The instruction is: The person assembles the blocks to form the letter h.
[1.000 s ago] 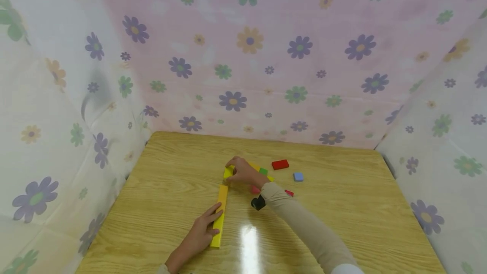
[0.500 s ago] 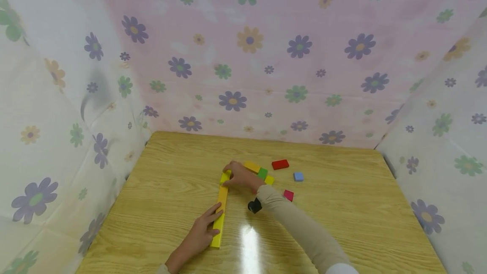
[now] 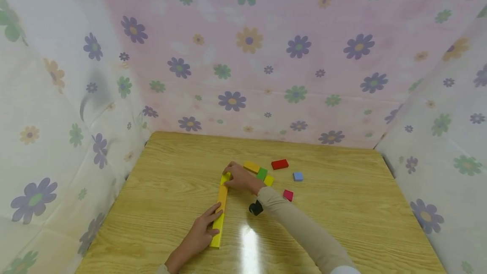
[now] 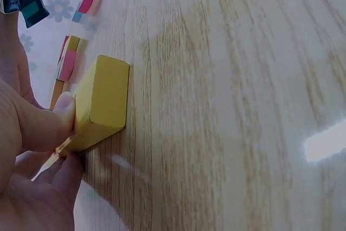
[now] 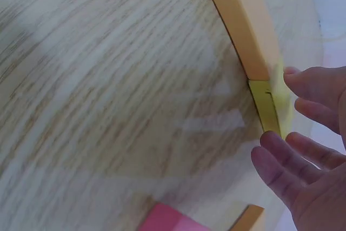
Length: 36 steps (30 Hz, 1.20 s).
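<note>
A straight row of blocks lies on the table, running away from me in the head view. Nearest is a long yellow block [image 3: 217, 239], then an orange block [image 3: 222, 194], then a shorter yellow block [image 3: 225, 177] at the far end. My left hand [image 3: 198, 232] holds the near yellow block, thumb on one side and fingers on the other; its fingertips reach the orange block. In the left wrist view the near block's end face [image 4: 111, 90] shows. My right hand [image 3: 242, 178] pinches the far yellow block, which touches the orange block [image 5: 243, 22] in the right wrist view.
Right of the row lie an orange block [image 3: 251, 167], a green block [image 3: 261, 174], a yellow block [image 3: 269, 180], a red block [image 3: 280, 164], a blue block [image 3: 298, 176] and a pinkish-red block [image 3: 288, 195]. Flowered cloth [image 3: 266, 96] encloses the wooden table [image 3: 342, 206].
My right hand has brought the far yellow block toward me, closing its gap to the orange block. Half a second ago it was there; since then little moves. My left hand stays put.
</note>
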Tool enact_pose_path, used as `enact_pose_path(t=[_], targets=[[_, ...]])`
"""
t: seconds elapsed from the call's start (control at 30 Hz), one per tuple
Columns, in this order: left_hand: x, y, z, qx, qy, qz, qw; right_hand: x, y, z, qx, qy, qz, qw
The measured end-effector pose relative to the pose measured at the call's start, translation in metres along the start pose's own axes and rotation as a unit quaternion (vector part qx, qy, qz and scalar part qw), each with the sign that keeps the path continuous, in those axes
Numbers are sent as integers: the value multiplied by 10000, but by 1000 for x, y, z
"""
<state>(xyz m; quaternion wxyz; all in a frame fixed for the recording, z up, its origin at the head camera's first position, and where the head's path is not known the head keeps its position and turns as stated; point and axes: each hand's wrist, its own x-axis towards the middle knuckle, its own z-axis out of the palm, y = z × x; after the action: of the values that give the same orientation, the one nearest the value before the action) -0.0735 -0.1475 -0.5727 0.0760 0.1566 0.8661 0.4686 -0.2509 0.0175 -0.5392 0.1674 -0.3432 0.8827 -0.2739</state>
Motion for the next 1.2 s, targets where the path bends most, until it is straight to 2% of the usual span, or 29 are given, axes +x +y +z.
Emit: enact_pose_path(t=[0.13, 0.3, 0.43, 0.67, 0.8, 1.03, 1.2], targets=[[-1, -1, 1, -15, -10, -69, 10000, -6, -2, -9, 56, 19, -95, 9999], [-2, -2, 1, -57, -48, -189, 9998, -11, 0, -19, -265, 299, -452, 9982], [-2, -3, 2, -86, -56, -172, 9998, -18, 1, -27, -264, 322, -377, 9984], [-2, -4, 3, -49, 62, 81, 9999, -35, 3, -44, -190, 346, -255, 9989], [-2, -4, 3, -60, 58, 53, 10000, -46, 6, -52, -284, 390, -261, 9985], [-2, -3, 2, -20, 40, 54, 10000, -64, 13, -60, -79, 479, -119, 9988], [-2, -3, 1, 68, 78, 64, 9999, -72, 23, -61, -276, 463, 78, 9985]])
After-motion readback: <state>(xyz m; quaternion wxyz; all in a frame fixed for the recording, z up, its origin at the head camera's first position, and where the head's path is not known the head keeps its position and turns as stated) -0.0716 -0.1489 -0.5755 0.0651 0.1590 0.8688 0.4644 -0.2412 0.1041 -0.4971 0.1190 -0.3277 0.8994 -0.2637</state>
